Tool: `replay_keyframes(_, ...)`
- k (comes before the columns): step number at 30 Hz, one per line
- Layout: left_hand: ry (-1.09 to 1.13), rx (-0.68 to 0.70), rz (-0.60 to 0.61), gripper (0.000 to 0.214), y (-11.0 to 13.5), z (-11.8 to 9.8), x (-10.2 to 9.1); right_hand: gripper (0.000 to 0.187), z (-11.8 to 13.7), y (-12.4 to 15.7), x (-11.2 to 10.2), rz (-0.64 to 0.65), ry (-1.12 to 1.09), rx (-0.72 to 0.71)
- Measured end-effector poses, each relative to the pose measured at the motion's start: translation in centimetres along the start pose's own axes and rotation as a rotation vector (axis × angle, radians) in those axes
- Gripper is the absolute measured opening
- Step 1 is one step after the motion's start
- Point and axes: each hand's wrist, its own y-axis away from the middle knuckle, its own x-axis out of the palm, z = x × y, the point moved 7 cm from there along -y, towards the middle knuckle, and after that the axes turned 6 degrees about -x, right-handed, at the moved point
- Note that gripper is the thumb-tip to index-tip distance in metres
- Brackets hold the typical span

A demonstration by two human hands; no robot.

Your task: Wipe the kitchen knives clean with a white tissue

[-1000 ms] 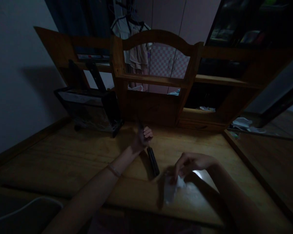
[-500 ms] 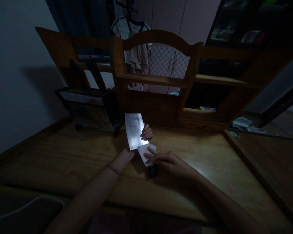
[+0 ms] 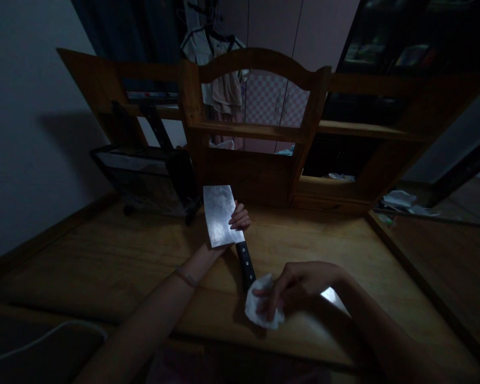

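A cleaver [image 3: 220, 216] with a broad steel blade and a black handle is held above the wooden desk [image 3: 104, 266], its flat side facing me. My left hand [image 3: 237, 220] grips the blade from beneath, fingertips curled over its right edge. My right hand [image 3: 300, 285] sits near the handle's end, fingers closed on a crumpled white tissue [image 3: 260, 312] that rests on the desk.
A wooden shelf unit [image 3: 256, 133] runs along the back of the desk. A black mesh file tray [image 3: 144, 176] stands at the back left beside the wall. Papers lie at the far right [image 3: 400, 200]. The room is dim.
My right hand has pulled the tissue off the blade and down to the desk by the handle's end. A second ago the cleaver was turned edge-on; its flat face is toward me.
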Motion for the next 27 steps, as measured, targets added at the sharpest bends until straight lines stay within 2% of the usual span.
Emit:
replay_keyframes(2,0.015,-0.016,0.02,0.047,-0.2,0.1,-0.3,0.031,0.2,0.5,-0.3,0.009,-0.02,0.005)
replay_keyframes(3,0.019,-0.023,0.03,0.046,-0.3,0.1,-0.4,0.03,0.3,0.7,-0.9,-0.037,-0.024,-0.007)
replay_keyframes(5,0.023,-0.037,0.038,0.046,-0.7,0.2,-0.9,0.029,0.4,1.3,-3.0,-0.266,-0.005,-0.059)
replay_keyframes(8,0.026,-0.025,0.0,0.046,-1.2,0.3,-1.7,0.031,0.0,2.7,-6.4,-0.762,0.073,-0.158)
replay_keyframes(9,0.025,-0.02,-0.018,0.047,-1.3,0.2,-1.9,0.032,-0.3,2.9,-6.9,-0.878,0.101,-0.175)
replay_keyframes(11,0.018,-0.035,-0.037,0.046,-1.4,0.3,-2.0,0.033,-0.9,2.4,-6.8,-0.974,0.159,-0.171)
replay_keyframes(13,0.014,-0.064,-0.041,0.046,-1.3,0.4,-1.9,0.032,-1.0,1.1,-5.9,-0.946,0.227,-0.162)
replay_keyframes(18,0.031,-0.066,-0.041,0.047,-0.7,0.2,-1.3,0.029,0.1,-1.7,-3.0,-0.717,0.325,-0.188)
replay_keyframes(21,0.049,-0.048,-0.021,0.046,-0.4,0.2,-1.0,0.029,0.4,-1.6,-2.6,-0.597,0.276,-0.149)
replay_keyframes(27,0.067,-0.032,0.014,0.044,-0.1,0.3,-0.9,0.028,0.6,-0.9,-1.7,-0.276,0.072,-0.09)
